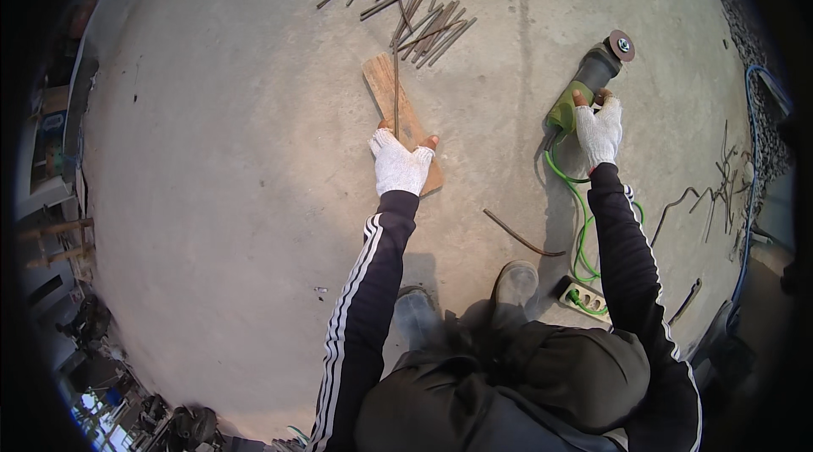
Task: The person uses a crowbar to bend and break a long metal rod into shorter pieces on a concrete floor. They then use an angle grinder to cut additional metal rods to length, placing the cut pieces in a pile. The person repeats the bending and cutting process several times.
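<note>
My left hand (401, 162), in a white fingerless glove, is closed on a thin metal rod (395, 88) lying along a wooden board (380, 74), with its thumb over the board's right side. My right hand (599, 129), gloved the same way, grips the green body of an angle grinder (562, 110), whose reddish disc (620, 46) faces up at the far end. A green cord (584, 215) runs from the grinder back toward a power strip (581, 300) by my right boot.
Several cut rods (430, 33) lie scattered ahead. A curved rod (521, 234) lies before my boots (517, 283), bent rods (711, 194) at right on the concrete floor (212, 156). Gravel (738, 37) and a blue hose (747, 215) edge the right; clutter lines the left.
</note>
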